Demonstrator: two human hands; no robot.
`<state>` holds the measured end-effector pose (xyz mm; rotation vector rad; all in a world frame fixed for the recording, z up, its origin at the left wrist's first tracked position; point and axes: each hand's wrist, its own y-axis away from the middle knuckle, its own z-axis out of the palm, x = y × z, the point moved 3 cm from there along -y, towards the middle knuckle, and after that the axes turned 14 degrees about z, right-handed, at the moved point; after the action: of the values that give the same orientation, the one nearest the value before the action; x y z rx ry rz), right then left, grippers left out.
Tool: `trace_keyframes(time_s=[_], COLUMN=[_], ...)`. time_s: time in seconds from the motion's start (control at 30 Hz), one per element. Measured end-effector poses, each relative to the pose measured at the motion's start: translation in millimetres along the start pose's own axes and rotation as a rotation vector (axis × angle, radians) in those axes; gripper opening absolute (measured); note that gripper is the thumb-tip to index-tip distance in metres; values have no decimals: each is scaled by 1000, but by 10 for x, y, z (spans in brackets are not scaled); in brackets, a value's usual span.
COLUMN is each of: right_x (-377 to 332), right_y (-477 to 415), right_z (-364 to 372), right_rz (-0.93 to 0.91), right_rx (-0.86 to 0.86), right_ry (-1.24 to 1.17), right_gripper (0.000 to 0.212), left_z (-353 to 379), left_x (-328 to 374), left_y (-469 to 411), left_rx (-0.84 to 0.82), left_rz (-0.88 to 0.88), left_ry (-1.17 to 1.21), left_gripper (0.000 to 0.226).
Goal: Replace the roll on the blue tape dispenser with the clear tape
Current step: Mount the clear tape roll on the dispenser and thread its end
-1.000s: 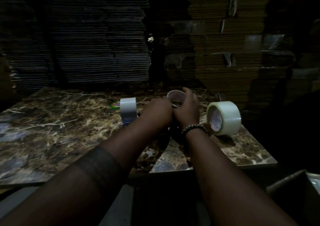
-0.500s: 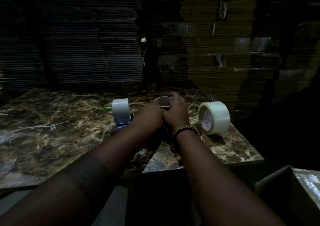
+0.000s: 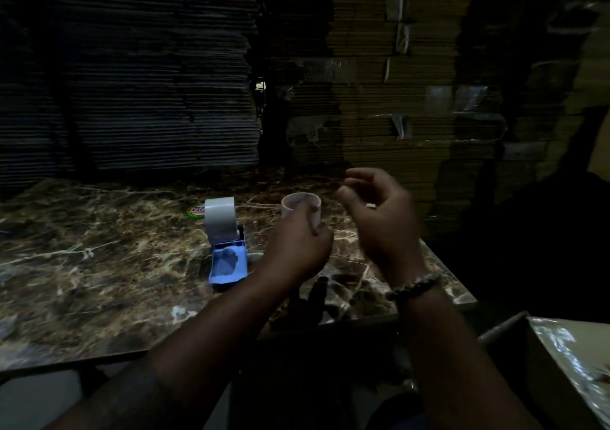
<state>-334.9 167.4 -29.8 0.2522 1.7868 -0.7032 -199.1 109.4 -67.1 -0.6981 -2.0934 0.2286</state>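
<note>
Both forearms reach forward over the marbled tabletop [image 3: 99, 264]. The left hand [image 3: 298, 246] is curled shut around the lower part of a small empty tape core [image 3: 301, 207], which stands upright above its knuckles. The right hand [image 3: 379, 212], raised just right of the core and not touching it, is loosely half-open with fingers [image 3: 358, 177] bent inward; motion blur hides whether they pinch anything. A beaded bracelet [image 3: 414, 286] circles the right wrist. Left of the left hand the blue tape dispenser [image 3: 227, 261] sits on the tabletop, carrying a whitish roll [image 3: 220, 216]. A green-edged sticker [image 3: 194, 212] lies beyond it. Stacked flat cardboard [image 3: 379, 99] rises behind.
</note>
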Motion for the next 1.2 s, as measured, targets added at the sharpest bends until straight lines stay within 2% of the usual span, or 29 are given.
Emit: trace_keyframes(time_s=[0.13, 0.2, 0.3, 0.37, 0.5, 0.57, 0.63, 0.7, 0.9, 1.0, 1.07, 1.2], right_x=[-83, 35, 342, 517, 658, 694, 696, 677, 672, 653, 650, 585], right_y=[-132, -268, -439, -491, -497, -503, -512, -506, -506, -474, -456, -429], right_z=[-643, -838, -924, -899, -791, -762, -749, -723, -675, -662, -643, -529], right_rz=[22, 131, 410, 533, 637, 641, 636, 649, 657, 644, 629, 567], right_rx=[111, 115, -76, -217, -378, -385, -390, -405, -465, -503, -520, -552], right_ry=[-48, -25, -51, -16, -14, -55, -81, -107, -95, -148, -184, -309], right_gripper=[17, 18, 15, 19, 50, 52, 32, 23, 43, 33, 28, 35], left_z=[238, 312, 400, 461, 551, 581, 620, 644, 686, 678, 635, 407], left_x=[178, 237, 348, 389, 453, 462, 465, 473, 424, 384, 365, 347], left_y=[0, -27, -61, -88, -126, -152, -173, -177, -249, -251, -235, -188], left_rx=[-78, -88, -88, -84, -125, -145, -179, -207, -201, -183, -171, -147], left_rz=[-53, -64, -48, -30, -37, -26, -16, -26, -32, -46, -32, 16], left_ry=[194, 232, 270, 286, 321, 332, 341, 339, 316, 335, 346, 359], left_gripper=[45, 48, 56, 59, 60, 62, 70, 71, 89, 101, 100, 88])
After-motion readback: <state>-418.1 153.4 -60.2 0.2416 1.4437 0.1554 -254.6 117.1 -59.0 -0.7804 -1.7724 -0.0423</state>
